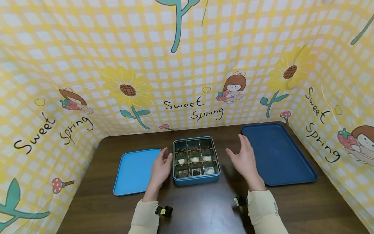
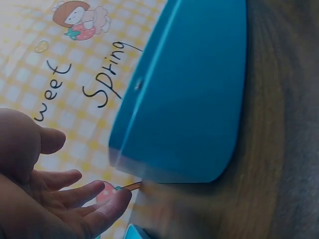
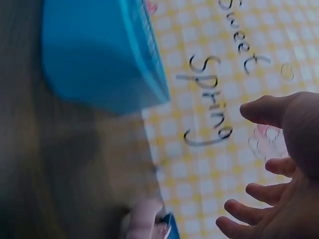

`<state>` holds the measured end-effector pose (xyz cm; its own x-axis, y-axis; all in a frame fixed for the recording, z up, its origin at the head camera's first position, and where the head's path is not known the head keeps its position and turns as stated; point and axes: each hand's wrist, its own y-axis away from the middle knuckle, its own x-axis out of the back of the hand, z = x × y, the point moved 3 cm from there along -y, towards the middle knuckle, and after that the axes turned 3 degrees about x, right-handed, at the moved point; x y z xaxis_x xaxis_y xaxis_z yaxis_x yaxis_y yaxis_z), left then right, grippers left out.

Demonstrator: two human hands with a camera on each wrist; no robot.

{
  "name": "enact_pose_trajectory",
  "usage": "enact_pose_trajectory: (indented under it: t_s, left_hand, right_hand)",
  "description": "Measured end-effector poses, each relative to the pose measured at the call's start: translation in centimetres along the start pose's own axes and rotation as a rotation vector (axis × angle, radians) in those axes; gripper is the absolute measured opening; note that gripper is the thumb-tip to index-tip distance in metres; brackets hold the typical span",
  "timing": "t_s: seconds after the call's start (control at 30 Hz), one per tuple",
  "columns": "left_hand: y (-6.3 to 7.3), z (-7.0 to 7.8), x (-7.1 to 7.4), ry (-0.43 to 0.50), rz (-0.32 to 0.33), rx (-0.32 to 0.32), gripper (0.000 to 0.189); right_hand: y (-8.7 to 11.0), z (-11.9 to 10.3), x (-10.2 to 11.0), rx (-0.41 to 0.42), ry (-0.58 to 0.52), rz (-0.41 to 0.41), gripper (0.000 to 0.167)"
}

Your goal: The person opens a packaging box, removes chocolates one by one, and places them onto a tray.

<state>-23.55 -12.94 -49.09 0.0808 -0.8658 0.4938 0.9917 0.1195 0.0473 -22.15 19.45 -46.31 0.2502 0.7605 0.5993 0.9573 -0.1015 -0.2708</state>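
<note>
A square blue box [image 1: 196,180] sits on the table, split into several clear compartments. Small white pieces lie in its middle row [image 1: 194,159] and in the front right compartment. Dark pieces show in the back row and elsewhere in the front row. My left hand [image 1: 160,169] hovers at the box's left side with relaxed fingers, holding nothing. To the right of the box my right hand [image 1: 246,161] is held with fingers spread and thumb apart, also holding nothing. Both wrist views show a gap between hand and box wall.
A flat light blue lid-like tray [image 1: 131,172] lies left of the box, partly behind my left hand. At the right lies a large navy tray [image 1: 283,156]. The brown table [image 1: 201,208] meets a yellow checked cloth [image 1: 187,74] at the back and sides. A blurred pinkish shape [image 3: 144,219] shows low in the right wrist view.
</note>
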Motion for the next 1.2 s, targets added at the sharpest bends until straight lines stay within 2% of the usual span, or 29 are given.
enact_pose_trajectory:
  t_s: [0.23,0.4,0.6,0.8,1.0,1.2]
  left_hand:
    - [0.1,-1.0,-0.5,-0.009,-0.005,0.022,0.055]
    - [0.2,-1.4,-0.9,-0.019,-0.005,0.036,0.057]
    - [0.0,-1.5,-1.3,-0.023,-0.014,0.029,0.057]
    - [-0.2,-1.4,-1.5,-0.022,-0.012,0.017,0.048]
    - [-0.4,-1.7,-1.7,-0.011,-0.028,0.006,0.046]
    - [0.0,-1.8,-1.7,-0.005,-0.057,0.004,0.046]
  right_hand:
    - [1.1,2.9,0.5,-0.082,0.088,-0.052,0.083]
    - [1.7,4.4,0.5,-0.134,0.161,-0.127,0.085]
    - [2.2,5.6,0.6,-0.142,0.228,-0.212,0.085]
    - [2.6,6.0,0.8,-0.094,0.330,-0.205,0.080]
    - [3.2,6.2,0.5,-0.109,0.440,-0.205,0.077]
    - [4.0,6.4,0.7,-0.103,0.437,-0.116,0.072]
